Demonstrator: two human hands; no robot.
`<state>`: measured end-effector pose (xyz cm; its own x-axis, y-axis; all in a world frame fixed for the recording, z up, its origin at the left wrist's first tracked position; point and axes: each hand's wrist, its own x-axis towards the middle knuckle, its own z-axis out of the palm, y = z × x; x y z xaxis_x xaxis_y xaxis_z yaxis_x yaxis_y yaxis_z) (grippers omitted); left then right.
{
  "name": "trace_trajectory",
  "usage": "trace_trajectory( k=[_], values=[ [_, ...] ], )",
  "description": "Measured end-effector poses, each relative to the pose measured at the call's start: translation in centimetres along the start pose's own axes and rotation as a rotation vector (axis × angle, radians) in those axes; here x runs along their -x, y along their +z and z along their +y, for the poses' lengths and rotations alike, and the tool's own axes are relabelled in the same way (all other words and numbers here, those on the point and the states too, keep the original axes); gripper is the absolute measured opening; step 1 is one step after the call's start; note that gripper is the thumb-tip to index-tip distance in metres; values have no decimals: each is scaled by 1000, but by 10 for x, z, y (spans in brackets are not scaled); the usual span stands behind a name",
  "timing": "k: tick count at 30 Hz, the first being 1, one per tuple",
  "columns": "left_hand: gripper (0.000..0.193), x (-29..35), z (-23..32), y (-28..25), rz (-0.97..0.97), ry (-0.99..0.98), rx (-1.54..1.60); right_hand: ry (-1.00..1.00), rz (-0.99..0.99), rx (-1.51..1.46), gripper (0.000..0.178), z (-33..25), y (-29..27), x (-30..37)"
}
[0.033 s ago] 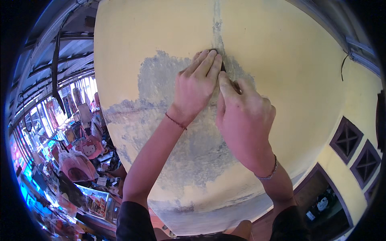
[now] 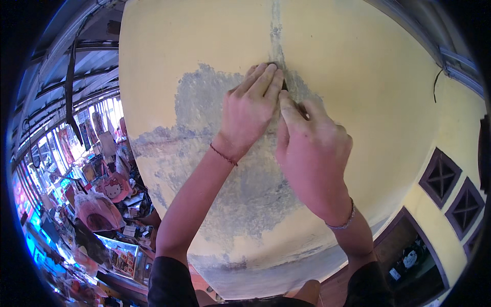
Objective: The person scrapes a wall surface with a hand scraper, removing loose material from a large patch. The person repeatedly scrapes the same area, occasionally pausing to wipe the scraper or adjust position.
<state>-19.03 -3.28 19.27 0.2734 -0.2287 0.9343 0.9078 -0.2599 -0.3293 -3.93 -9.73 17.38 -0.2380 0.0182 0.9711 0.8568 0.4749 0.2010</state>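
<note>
A yellow wall (image 2: 204, 36) fills the middle of the view, with a large rough grey patch (image 2: 202, 97) where the paint is gone. My left hand (image 2: 253, 97) presses a thin dark piece (image 2: 284, 84) to the wall, its fingers bent and close together over it. Most of that piece is hidden, so its kind cannot be made out. Just below and to the right, my right hand (image 2: 314, 138) is closed, with thumb and forefinger pinched at the piece's lower end. The two hands nearly touch at the fingertips.
A narrow grey strip (image 2: 276, 30) runs up the wall above my hands. At left stand crowded goods, with a pink bag (image 2: 113, 188) and a plastic-wrapped pink item (image 2: 97, 212). On the right are dark diamond-shaped vents (image 2: 440, 176) and a dark doorway (image 2: 414, 261).
My right hand has shifted very slightly to the right. My left hand stays pressed in nearly the same place on the wall.
</note>
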Motion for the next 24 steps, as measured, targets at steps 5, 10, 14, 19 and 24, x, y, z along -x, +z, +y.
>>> trace_trajectory(
  k=[5, 10, 14, 19, 24],
  values=[
    [32, -12, -8, 8, 49, 75, -35, 32, 24, 40, 31, -3, 6, -11],
    [33, -11, -10, 15, 39, 89, -11, 41, 16, 48, 31, 4, 5, -10],
    [32, -10, -12, 19, 48, 101, 13, 35, 15, 46, 30, 8, 6, -9],
    [32, -23, -17, 17, 71, 98, -28, -11, 93, 29, 31, 6, 16, -20],
    [38, -24, -14, 10, 15, 158, -91, 103, -34, 16, 33, 5, 15, -22]
  ],
)
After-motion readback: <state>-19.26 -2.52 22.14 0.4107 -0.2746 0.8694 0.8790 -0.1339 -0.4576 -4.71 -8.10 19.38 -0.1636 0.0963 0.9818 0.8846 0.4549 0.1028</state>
